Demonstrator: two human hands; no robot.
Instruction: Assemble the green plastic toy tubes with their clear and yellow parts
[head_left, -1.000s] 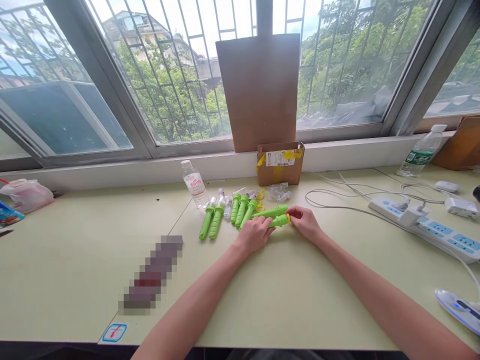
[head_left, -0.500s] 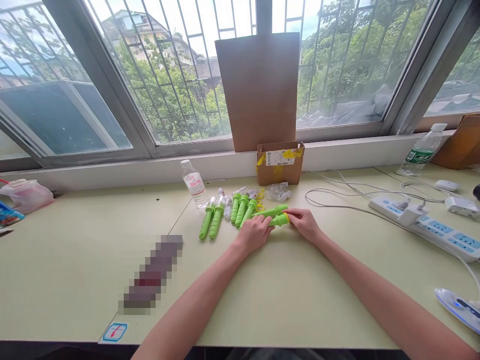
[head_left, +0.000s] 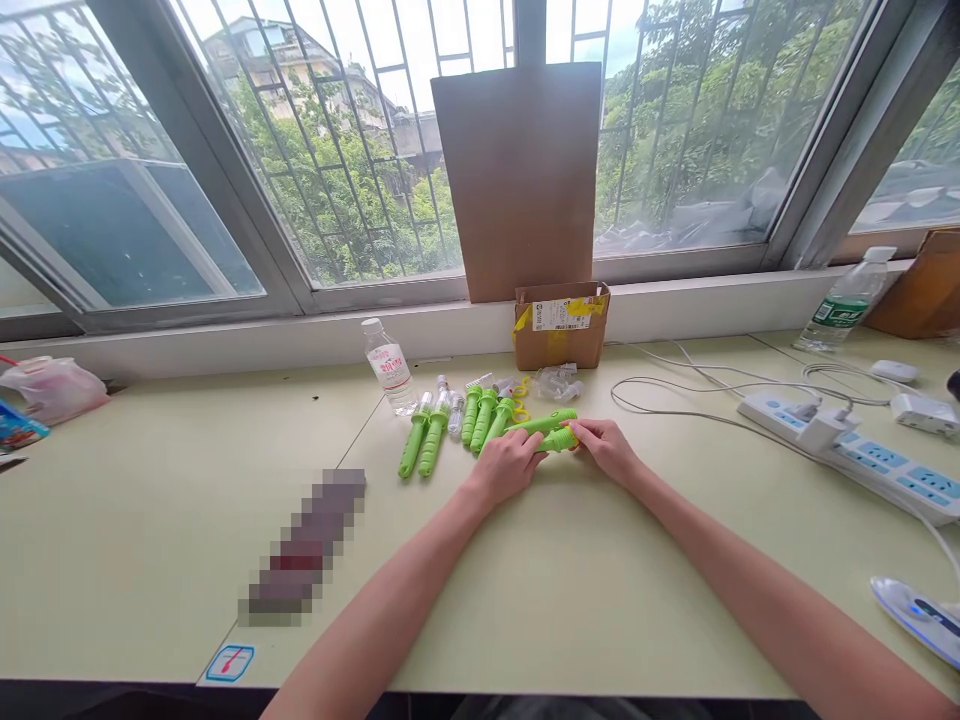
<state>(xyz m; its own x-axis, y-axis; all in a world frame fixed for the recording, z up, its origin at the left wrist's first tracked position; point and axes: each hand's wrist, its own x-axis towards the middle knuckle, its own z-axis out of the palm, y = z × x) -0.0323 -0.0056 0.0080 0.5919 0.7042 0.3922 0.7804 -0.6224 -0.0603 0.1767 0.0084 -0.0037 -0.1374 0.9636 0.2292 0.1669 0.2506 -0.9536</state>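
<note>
My left hand (head_left: pixel 510 464) is closed around a green ribbed tube (head_left: pixel 556 440) near the table's middle. At the tube's right end, the fingers of my right hand (head_left: pixel 604 448) pinch a small yellow ring (head_left: pixel 574 434). Another green tube (head_left: pixel 551 421) lies just behind the held one. To the left of my hands are several more green tubes (head_left: pixel 433 445), some with clear tops, and a small clear bottle (head_left: pixel 455 415). Yellow rings (head_left: pixel 520 408) and clear plastic pieces (head_left: pixel 556 382) rest behind them.
A water bottle (head_left: pixel 390 370) stands back left, and a small cardboard box (head_left: pixel 559 330) stands by the window. Cables and a power strip (head_left: pixel 862 450) occupy the right. A blurred dark object (head_left: pixel 307 545) lies front left; another bottle (head_left: pixel 844 305) stands far right.
My right fingers have shifted slightly over the yellow ring at the tube's end, covering more of it. My left hand keeps its hold with almost no movement.
</note>
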